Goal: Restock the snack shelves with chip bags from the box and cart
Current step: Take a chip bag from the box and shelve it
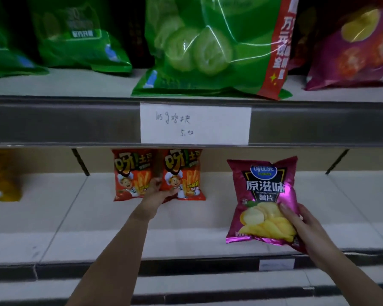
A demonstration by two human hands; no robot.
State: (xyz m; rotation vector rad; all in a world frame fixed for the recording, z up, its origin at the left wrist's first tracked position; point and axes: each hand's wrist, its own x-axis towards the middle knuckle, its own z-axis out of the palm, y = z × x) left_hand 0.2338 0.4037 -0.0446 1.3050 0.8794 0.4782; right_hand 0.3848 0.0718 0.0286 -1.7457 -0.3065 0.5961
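The pink chip bag [263, 199] is up over the shelf [186, 217], right hand [305, 226] fingers squeezing its bottom corner; left hand [159, 193] fingers pinch the red snack bag [184, 173] standing farther back

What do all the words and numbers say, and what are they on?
"原滋味", "薯片", "ORIGINAL FLAVOR": purple bag, gripped by right hand.
"呀!土豆": both red bags, left hand holding one.
"105 g", "5.0": paper tag; other handwriting unclear.
"万元": green bag; rest blurred.
Lower tag: unreadable.
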